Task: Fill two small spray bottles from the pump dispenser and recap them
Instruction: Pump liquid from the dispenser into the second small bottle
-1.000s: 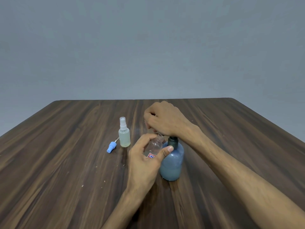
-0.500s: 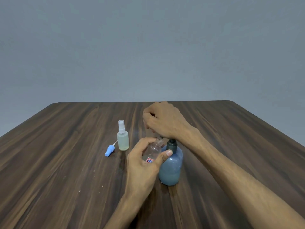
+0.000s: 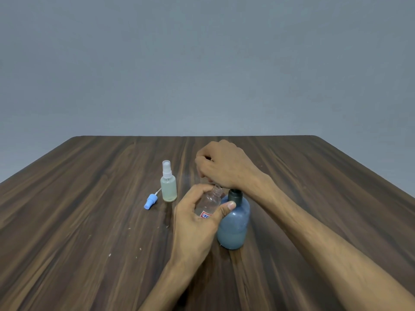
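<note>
From the head camera we look down on a dark wooden bench (image 3: 89, 221) against a plain grey wall (image 3: 202, 63). Our left hand (image 3: 197, 223) grips a small clear bottle (image 3: 210, 202), uncapped and tilted, its open neck raised beside the dark pump head (image 3: 235, 195) of a blue dispenser (image 3: 233, 225) standing upright mid-bench. The thumb lies across the bottle, just above its red and white label. Our right hand (image 3: 224, 164) arches over the pump, fingers curled downward, wrist resting on the pump head; what the fingertips touch is hidden.

To the left, near but apart, a second small bottle (image 3: 168, 185) stands capped with a white sprayer and holds pale liquid. A loose blue sprayer cap (image 3: 150, 202) lies just beside it.

Compared with half a second ago, both hands keep the same grips, and the clear bottle stays at the pump; nothing on the bench has shifted.
</note>
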